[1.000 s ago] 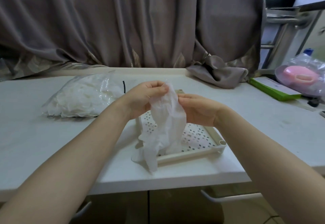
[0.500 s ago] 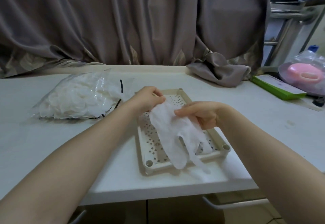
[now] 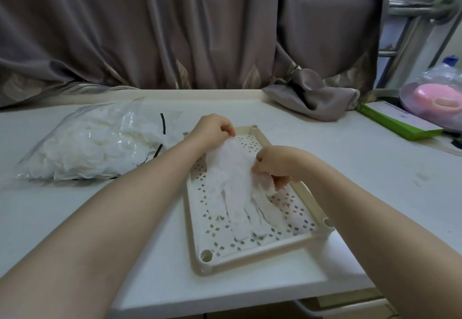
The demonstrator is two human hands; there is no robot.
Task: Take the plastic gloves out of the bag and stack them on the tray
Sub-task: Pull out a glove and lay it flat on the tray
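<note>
A translucent white plastic glove [image 3: 233, 186] lies spread flat in the cream perforated tray [image 3: 252, 258], its fingers pointing toward me. My left hand [image 3: 212, 131] pinches the glove's cuff at the tray's far end. My right hand [image 3: 277, 163] pinches the glove's right edge, near its thumb. The clear bag [image 3: 92, 143], full of several more white gloves, lies on the table to the left of the tray.
The white table [image 3: 350, 181] ends close in front of the tray. Grey curtain cloth [image 3: 312, 98] is bunched at the back right. A green box [image 3: 397, 121] and a bagged pink object [image 3: 437, 98] sit at the far right.
Both hands have lowered the glove from hanging in the air above the tray until it lies flat in the tray. The bag has not moved.
</note>
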